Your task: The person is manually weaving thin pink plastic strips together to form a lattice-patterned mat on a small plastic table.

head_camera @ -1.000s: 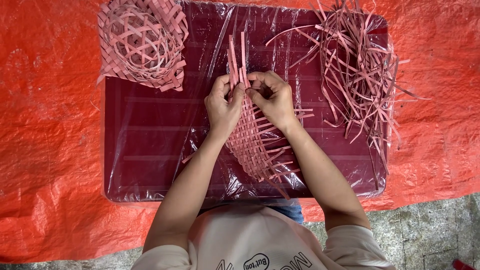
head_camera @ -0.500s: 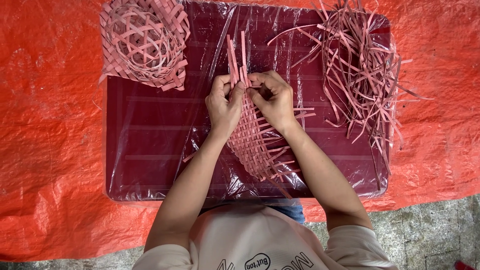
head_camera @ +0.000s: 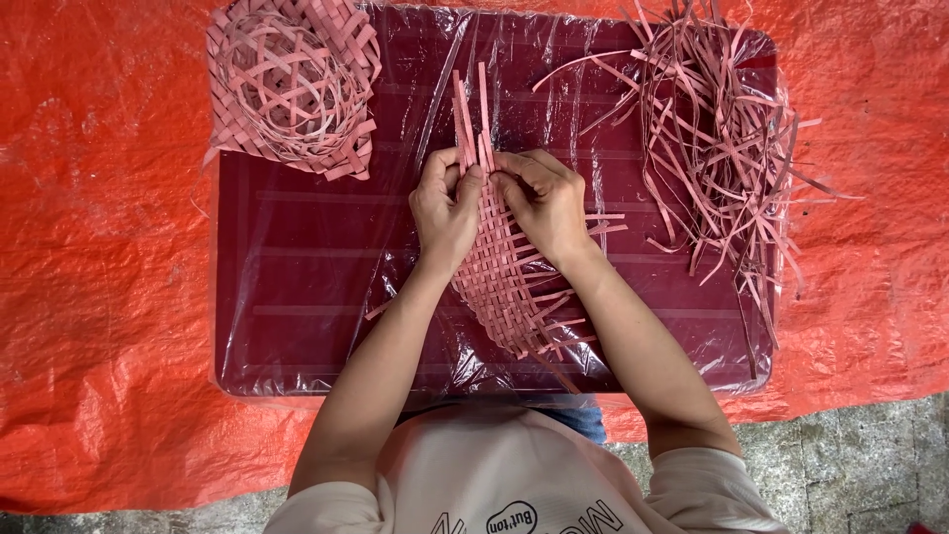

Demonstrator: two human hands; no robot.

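A woven mat (head_camera: 509,282) of pink strips lies mid-table on the plastic-wrapped maroon table (head_camera: 297,297), its upper end pinched between both hands. The left hand (head_camera: 447,206) and right hand (head_camera: 542,198) close their fingers on the upright strips (head_camera: 470,119) there, thumbs almost touching. A finished basket (head_camera: 292,84) sits at the far left corner, loose strips (head_camera: 717,148) far right, orange tarp (head_camera: 99,247) all around.

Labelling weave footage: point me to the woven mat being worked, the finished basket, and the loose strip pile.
woven mat (head_camera: 509,287), head view, on its plaited middle below the hands.
finished basket (head_camera: 292,84), head view, on its open lattice centre.
loose strip pile (head_camera: 717,148), head view, on the tangled middle.
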